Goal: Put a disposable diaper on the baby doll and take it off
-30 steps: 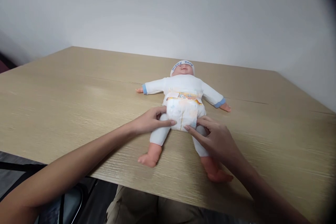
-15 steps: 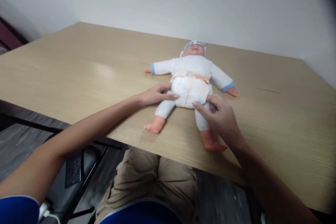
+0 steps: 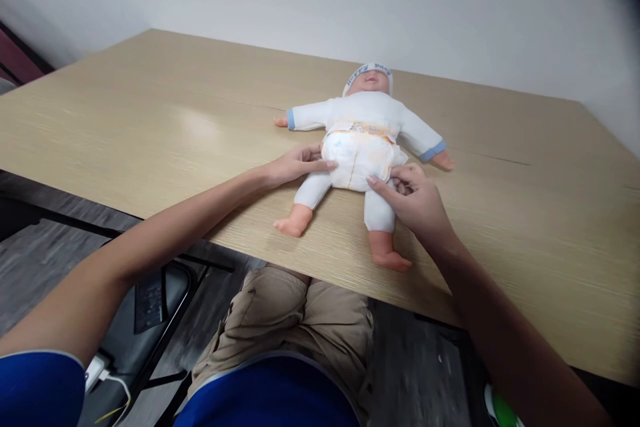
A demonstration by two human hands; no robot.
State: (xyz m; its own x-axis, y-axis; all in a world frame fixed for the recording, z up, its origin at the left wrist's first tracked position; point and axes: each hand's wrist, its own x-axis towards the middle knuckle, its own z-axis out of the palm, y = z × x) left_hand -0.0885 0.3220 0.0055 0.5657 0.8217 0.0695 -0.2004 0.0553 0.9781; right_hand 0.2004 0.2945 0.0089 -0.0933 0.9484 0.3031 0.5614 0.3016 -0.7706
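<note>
A baby doll (image 3: 367, 107) in a white suit with blue cuffs and a white printed cap lies on its back on the wooden table (image 3: 200, 80), feet towards me. Round its hips is a white diaper (image 3: 355, 160) with an orange printed strip at the waist. My left hand (image 3: 299, 165) grips the diaper's left edge, thumb on the front and fingers behind, partly hidden. At the opposite leg opening, my right hand (image 3: 413, 193) pinches the diaper's edge between thumb and fingers.
A white wall (image 3: 320, 0) rises behind the table. Below its front edge, on the left, a black chair (image 3: 120, 347) holds a dark phone-like object (image 3: 150, 303) and a white plug with a cable (image 3: 97, 370). Something green and white (image 3: 503, 407) shows at the lower right.
The doll's leg on the right has swung inward a little. Both hands stay at the diaper's edges. The whole view has shifted slightly, so the table sits higher in it.
</note>
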